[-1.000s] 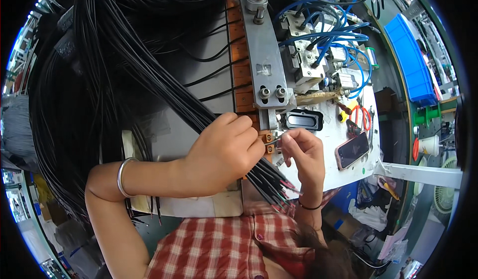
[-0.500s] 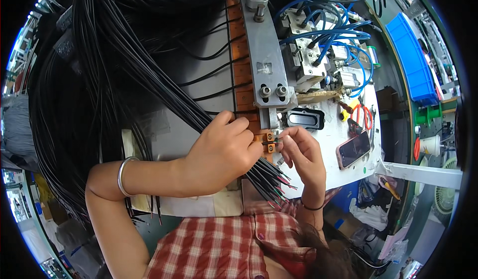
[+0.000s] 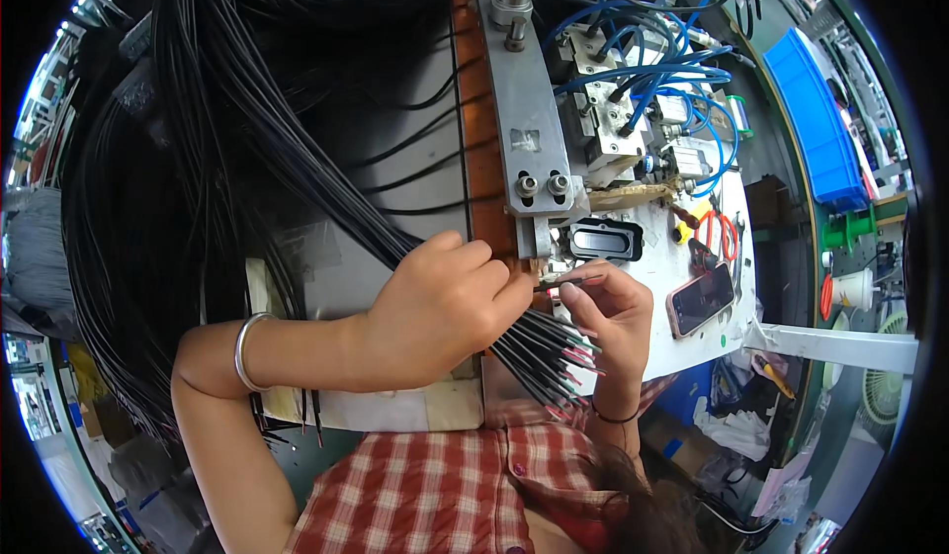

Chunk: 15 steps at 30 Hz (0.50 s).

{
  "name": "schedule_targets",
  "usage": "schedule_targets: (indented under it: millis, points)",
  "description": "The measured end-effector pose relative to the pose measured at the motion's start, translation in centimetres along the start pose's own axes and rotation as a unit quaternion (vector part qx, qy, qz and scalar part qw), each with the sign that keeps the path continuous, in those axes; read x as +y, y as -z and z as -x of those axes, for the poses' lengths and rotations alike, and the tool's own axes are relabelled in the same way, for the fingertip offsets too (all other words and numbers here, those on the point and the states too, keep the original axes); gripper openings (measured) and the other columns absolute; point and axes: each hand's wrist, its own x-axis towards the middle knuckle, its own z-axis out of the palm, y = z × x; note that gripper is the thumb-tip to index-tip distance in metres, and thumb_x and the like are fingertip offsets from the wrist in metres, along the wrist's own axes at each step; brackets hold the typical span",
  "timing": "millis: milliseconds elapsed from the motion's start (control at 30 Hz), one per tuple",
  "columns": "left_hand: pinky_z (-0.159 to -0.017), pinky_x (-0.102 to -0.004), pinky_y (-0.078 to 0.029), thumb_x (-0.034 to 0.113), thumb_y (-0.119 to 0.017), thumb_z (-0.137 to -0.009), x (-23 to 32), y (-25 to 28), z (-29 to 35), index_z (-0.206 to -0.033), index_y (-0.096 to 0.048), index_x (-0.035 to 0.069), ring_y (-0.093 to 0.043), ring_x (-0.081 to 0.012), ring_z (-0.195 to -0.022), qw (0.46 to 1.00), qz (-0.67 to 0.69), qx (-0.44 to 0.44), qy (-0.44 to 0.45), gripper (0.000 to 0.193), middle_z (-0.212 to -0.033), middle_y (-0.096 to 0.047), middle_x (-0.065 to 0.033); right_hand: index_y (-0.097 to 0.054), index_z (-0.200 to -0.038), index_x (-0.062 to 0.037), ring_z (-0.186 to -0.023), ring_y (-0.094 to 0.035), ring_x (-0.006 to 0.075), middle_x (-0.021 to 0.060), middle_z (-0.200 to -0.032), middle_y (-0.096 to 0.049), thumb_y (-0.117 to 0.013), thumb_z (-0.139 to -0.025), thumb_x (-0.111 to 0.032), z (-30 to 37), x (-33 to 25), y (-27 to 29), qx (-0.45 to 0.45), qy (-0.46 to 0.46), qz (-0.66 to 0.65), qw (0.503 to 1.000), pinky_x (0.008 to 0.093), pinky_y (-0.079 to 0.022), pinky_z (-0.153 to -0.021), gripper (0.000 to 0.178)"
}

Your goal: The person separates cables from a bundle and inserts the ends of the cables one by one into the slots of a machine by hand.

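Observation:
My left hand [image 3: 445,297] is closed around a bundle of thin black cables [image 3: 346,208] that runs in from the upper left. Beyond its fingers, the bundle's cut ends [image 3: 549,361] fan out, showing red, green and pale inner wires. My right hand [image 3: 615,312] pinches the end of one black cable [image 3: 568,282] between thumb and fingers, just right of the left fingertips. Both hands are at the lower end of an orange strip [image 3: 484,149], below a grey metal press bar [image 3: 539,129]. The left hand hides most of the strip's near end.
Several cables lie across the metal plate [image 3: 356,277] to the strip. On the right are a black-rimmed tray [image 3: 605,239], a phone [image 3: 702,299], red-handled cutters [image 3: 730,236] and valve blocks with blue air hoses [image 3: 652,85]. A blue crate [image 3: 816,119] stands farther right.
The orange strip and the cables across it have shifted and look blurred. The cable end at my right fingers now sits across them, and the orange block seen there before is mostly covered.

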Motion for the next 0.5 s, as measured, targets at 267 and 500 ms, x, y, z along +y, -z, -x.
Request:
schedule_targets:
  millis: [267, 500]
  points:
    - [-0.058, -0.0317, -0.034, 0.0, -0.059, -0.053, 0.0, 0.0, 0.0, -0.076, -0.054, 0.003, -0.045, -0.022, -0.068, 0.999, 0.019, 0.032, 0.011, 0.023, -0.066, -0.044, -0.0053, -0.062, -0.083, 0.0053, -0.054, -0.049, 0.0025, 0.0052, -0.074, -0.059, -0.062, -0.079, 0.004, 0.5, 0.3, -0.1, 0.05, 0.025, 0.01, 0.998, 0.0148, -0.036, -0.045, 0.004]
    - [-0.061, -0.0332, -0.035, 0.0, -0.059, -0.051, 0.0, 0.1, -0.2, -0.07, -0.05, 0.004, -0.044, -0.0224, -0.069, 0.999, 0.028, 0.044, 0.005, 0.021, -0.066, -0.044, -0.0056, -0.061, -0.08, 0.0039, -0.05, -0.048, 0.0029, 0.0031, -0.068, -0.059, -0.065, -0.077, 0.001, 0.1, 0.0, 0.3, -0.085, -0.049, -0.127, 0.987, 0.0154, -0.035, -0.043, 0.005]
